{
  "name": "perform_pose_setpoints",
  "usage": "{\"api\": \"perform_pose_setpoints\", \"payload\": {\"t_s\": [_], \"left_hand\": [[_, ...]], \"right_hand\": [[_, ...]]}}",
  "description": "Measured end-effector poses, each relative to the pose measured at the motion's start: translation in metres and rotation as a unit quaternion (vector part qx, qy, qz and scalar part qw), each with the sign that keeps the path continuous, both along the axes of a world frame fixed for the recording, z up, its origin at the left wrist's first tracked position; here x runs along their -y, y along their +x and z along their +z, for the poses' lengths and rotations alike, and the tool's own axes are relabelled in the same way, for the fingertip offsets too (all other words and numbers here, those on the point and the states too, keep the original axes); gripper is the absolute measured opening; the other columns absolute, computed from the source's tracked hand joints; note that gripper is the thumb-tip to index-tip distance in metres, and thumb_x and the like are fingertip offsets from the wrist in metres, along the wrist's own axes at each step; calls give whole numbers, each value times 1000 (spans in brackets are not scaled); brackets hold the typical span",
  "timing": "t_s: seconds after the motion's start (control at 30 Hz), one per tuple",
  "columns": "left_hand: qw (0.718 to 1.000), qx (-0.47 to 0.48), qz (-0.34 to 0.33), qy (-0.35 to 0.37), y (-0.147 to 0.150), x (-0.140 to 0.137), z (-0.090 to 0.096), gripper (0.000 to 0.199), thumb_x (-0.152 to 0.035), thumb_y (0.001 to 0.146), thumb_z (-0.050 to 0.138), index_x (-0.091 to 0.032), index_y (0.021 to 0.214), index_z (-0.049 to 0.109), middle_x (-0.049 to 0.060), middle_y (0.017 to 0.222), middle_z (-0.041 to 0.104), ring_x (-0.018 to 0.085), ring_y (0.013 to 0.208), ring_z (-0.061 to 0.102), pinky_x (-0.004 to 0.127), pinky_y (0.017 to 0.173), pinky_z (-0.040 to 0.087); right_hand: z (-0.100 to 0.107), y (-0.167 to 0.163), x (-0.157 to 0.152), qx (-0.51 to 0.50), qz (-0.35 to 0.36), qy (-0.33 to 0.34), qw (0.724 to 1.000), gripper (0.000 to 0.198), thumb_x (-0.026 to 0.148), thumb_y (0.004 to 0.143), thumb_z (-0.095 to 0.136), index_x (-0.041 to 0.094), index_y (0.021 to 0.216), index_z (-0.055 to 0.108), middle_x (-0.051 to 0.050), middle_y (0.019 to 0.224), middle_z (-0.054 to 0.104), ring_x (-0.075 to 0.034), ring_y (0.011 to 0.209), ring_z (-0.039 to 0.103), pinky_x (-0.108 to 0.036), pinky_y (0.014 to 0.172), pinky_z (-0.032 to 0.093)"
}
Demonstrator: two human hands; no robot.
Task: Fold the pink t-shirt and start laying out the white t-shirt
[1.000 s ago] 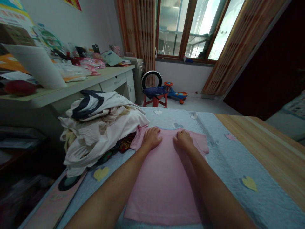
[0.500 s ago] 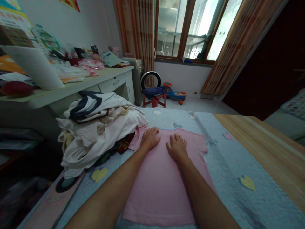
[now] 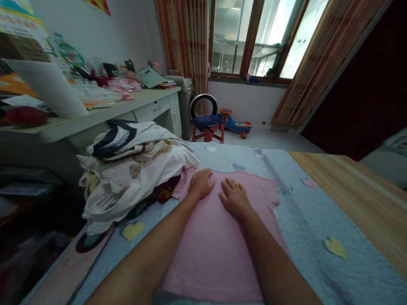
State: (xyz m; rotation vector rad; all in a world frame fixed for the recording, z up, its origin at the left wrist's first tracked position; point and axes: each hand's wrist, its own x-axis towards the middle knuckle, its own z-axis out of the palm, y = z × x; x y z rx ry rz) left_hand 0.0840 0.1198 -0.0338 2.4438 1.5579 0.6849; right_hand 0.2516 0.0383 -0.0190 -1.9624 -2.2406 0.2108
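A pink short-sleeved T-shirt point(image 3: 216, 250) lies spread on a light blue bed cover point(image 3: 305, 237), its neckline pointing away from me. My left hand point(image 3: 201, 184) rests on the upper left part of the shirt, near the shoulder, fingers stretched forward. Flat on the upper middle of the cloth lies my right hand point(image 3: 235, 197), its fingers slightly apart. Neither hand grips anything. My forearms cover parts of the shirt's left and right sides.
A heap of crumpled clothes point(image 3: 140, 169) lies left of the shirt. Beyond it stands a cluttered desk point(image 3: 149, 103). Bare wooden board point(image 3: 359, 186) shows on the right. Past the bed's far edge are a red stool point(image 3: 208, 134) and a blue ride-on toy point(image 3: 237, 125).
My right hand has slid slightly left across the shirt, towards my left hand. My left hand stays in place on the cloth. The view has shifted slightly.
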Motion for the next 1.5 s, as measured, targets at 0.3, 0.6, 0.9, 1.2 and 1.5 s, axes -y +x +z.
{"api": "perform_pose_setpoints", "payload": {"t_s": [0.3,0.6,0.9,1.2,1.5], "left_hand": [[1000,-19,3,0,0,-2,-3,41,-31,89,55,-21,128,58,8,142,56,22,135,46,40,116,30],[999,-40,17,3,1,0,-3,40,-20,94,42,-24,131,56,6,145,54,21,136,43,44,116,28],[997,-48,59,-5,2,2,0,42,-18,93,42,-24,133,54,7,144,53,24,135,41,48,114,27],[991,-61,107,50,1,4,-3,35,-17,90,46,-18,121,61,13,142,49,31,133,38,45,110,33],[994,-58,85,23,1,6,5,28,-15,94,41,-20,108,65,11,112,62,28,111,51,41,96,42]], "right_hand": [[3,-4,0,-19,12,19,1000,44,33,96,45,19,137,52,-12,156,38,-27,144,31,-49,117,17],[4,-8,2,-18,25,-17,999,52,38,98,39,21,147,43,-7,159,33,-25,147,26,-47,119,15],[3,-6,2,9,13,-29,999,64,52,97,39,19,152,35,-9,162,24,-30,149,19,-50,119,12],[2,-5,1,7,11,-37,999,66,54,97,37,19,153,34,-9,163,22,-31,149,17,-52,118,12],[2,-5,1,9,12,-35,999,65,53,97,38,20,152,36,-9,163,24,-31,149,19,-52,118,12]]}}
